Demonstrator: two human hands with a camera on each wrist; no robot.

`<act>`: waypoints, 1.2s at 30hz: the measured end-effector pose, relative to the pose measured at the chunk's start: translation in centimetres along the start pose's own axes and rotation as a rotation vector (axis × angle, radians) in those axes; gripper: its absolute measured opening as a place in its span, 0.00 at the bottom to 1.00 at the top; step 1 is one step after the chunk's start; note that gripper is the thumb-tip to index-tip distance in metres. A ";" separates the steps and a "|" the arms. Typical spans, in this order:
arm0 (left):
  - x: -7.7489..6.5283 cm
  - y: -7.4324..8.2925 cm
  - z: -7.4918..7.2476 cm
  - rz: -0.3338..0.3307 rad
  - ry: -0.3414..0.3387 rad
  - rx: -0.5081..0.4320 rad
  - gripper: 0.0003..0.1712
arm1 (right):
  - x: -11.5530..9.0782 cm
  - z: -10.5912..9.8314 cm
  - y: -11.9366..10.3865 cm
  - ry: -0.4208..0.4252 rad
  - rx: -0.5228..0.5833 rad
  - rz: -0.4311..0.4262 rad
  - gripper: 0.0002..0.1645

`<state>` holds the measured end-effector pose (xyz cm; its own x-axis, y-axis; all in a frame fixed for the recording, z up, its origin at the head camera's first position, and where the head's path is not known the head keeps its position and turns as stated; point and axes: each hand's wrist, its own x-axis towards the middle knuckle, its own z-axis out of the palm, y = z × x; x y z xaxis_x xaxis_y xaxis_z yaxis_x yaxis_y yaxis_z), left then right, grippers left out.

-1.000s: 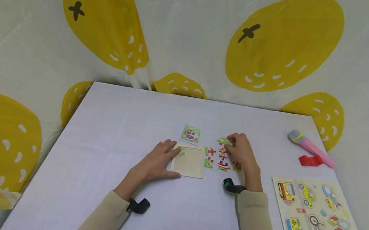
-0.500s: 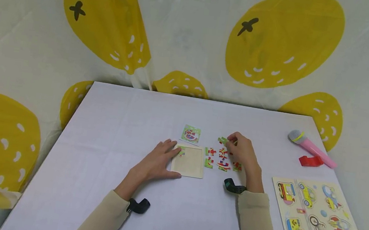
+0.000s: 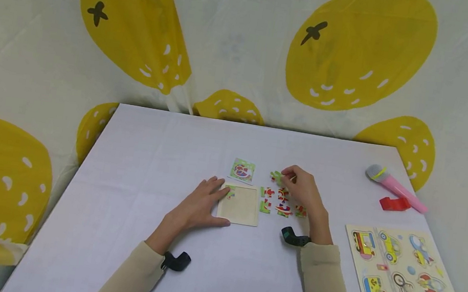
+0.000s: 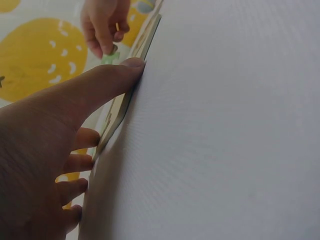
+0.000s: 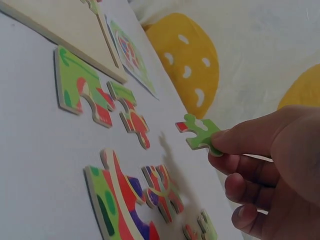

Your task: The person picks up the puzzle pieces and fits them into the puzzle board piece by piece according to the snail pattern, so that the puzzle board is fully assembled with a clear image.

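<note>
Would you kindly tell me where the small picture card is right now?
In the head view, the small picture card lies just beyond the wooden tray, left of the puzzle piece pinched in the right hand.

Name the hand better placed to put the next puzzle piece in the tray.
The right hand, probably: it pinches a green puzzle piece, while the left hand touches the tray.

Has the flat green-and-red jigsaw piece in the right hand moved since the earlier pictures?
Yes: in the head view, the green-and-red jigsaw piece, pinched by the right hand, has shifted left, nearer the green-bordered rectangular picture card, which has stayed put.
</note>
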<state>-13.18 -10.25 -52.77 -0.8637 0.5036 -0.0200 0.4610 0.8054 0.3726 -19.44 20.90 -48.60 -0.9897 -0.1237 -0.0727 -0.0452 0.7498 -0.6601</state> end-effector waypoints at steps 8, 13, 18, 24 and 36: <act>-0.1 0.1 -0.2 -0.008 -0.008 -0.018 0.56 | 0.2 1.0 -1.0 -0.019 -0.013 -0.066 0.14; -0.2 0.1 -0.4 -0.003 -0.009 -0.038 0.55 | 0.2 1.6 -1.7 -0.045 -0.014 -0.084 0.13; 0.0 0.0 -0.4 -0.003 -0.015 -0.037 0.55 | 0.1 2.4 -2.4 -0.075 -0.011 -0.117 0.12; 0.0 0.0 -0.4 -0.001 -0.015 -0.043 0.54 | 0.0 3.4 -3.0 -0.111 -0.014 -0.165 0.10; -0.1 0.0 -0.2 0.029 0.014 -0.075 0.53 | 0.0 4.7 -3.7 -0.189 0.024 -0.251 0.09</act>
<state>-13.18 -10.37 -52.58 -0.8530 0.5219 0.0045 0.4700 0.7644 0.4413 -18.60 15.10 -49.67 -0.9050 -0.4233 -0.0419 -0.2792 0.6655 -0.6922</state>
